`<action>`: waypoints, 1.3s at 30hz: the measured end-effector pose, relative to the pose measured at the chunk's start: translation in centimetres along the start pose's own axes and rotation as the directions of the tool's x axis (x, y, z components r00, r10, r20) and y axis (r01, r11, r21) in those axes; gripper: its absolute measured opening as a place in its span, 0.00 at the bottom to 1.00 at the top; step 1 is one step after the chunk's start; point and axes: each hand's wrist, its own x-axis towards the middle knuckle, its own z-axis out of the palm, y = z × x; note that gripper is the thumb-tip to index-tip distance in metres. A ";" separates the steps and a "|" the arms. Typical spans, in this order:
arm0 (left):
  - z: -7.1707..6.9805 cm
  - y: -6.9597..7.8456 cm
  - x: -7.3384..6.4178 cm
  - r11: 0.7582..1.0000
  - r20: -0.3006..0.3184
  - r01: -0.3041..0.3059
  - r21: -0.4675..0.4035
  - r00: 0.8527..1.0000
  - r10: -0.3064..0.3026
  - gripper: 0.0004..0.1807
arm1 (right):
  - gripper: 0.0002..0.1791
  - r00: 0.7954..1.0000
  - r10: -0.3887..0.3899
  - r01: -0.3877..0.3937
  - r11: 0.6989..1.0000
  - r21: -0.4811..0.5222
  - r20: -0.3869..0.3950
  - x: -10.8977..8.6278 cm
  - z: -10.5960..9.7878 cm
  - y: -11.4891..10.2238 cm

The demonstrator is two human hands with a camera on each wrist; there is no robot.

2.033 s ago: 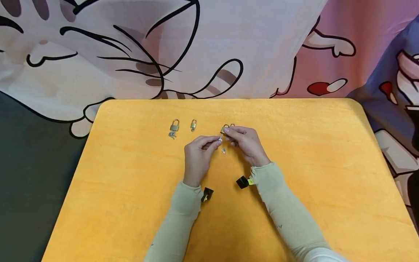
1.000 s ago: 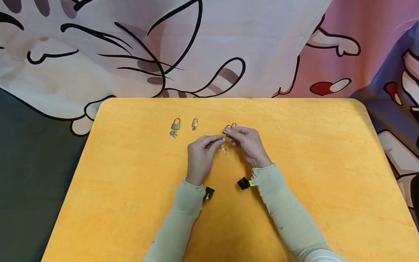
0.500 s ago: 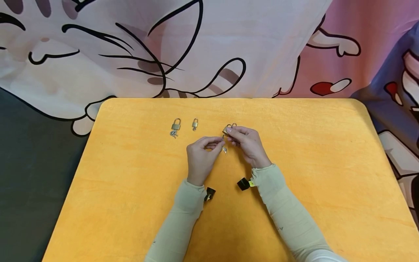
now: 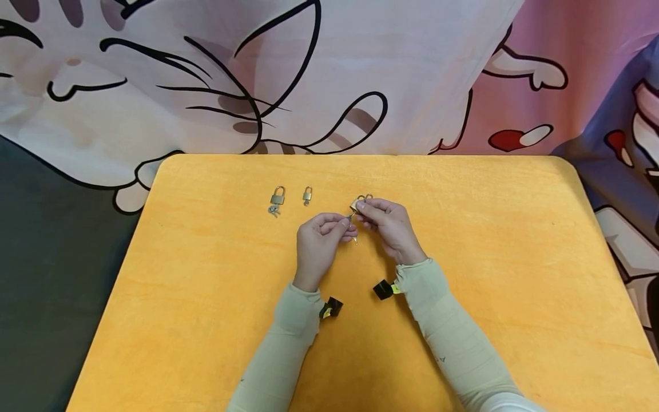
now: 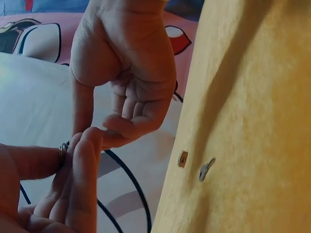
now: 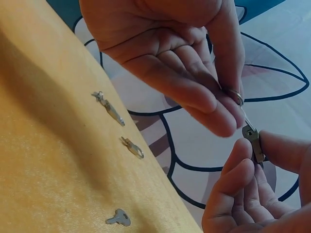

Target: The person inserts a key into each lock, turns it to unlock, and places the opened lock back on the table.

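My left hand (image 4: pixel 318 246) pinches a small key by its ring (image 6: pixel 239 98) between thumb and fingers. The key's silver blade (image 6: pixel 248 118) points at the keyhole end of a small brass padlock (image 6: pixel 258 149), its tip right at the keyhole. My right hand (image 4: pixel 389 226) grips that padlock between thumb and fingertips, with the shackle pointing away from me in the head view. Below the hands a loose key (image 6: pixel 119 217) lies on the table, partly covered by my left fingers in the head view. Another small padlock (image 5: pixel 182 159) lies behind my right fingertips.
On the yellow table (image 4: pixel 206 286), further left, lie a larger brass padlock (image 4: pixel 277 199) with keys (image 4: pixel 274 210) at its base and a smaller padlock (image 4: pixel 308 193) with a key. A printed cartoon cloth (image 4: pixel 319 74) hangs behind the table's far edge.
My left fingers have shifted their hold on the key and spread lower, now overlapping the loose key. My right hand keeps the padlock in nearly the same place.
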 end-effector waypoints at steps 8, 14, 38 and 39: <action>-0.3 -0.1 0.1 0.995 0.059 0.085 -0.049 0.995 -0.082 0.09 | 0.02 1.000 -0.008 0.007 0.999 0.036 0.020 0.0 -0.1 0.0; -0.4 0.0 0.1 0.988 0.062 0.125 -0.086 0.991 -0.120 0.09 | 0.02 0.999 -0.013 0.012 1.000 0.029 0.032 0.0 -0.1 0.0; -0.2 -0.2 0.1 0.986 0.036 0.135 -0.103 0.991 -0.132 0.11 | 0.04 0.998 -0.022 0.021 0.999 0.024 0.059 -0.1 0.1 0.1; -0.1 -0.2 0.1 0.986 0.040 0.136 -0.101 0.990 -0.133 0.11 | 0.04 0.998 -0.025 0.023 0.999 0.026 0.060 -0.1 0.1 0.1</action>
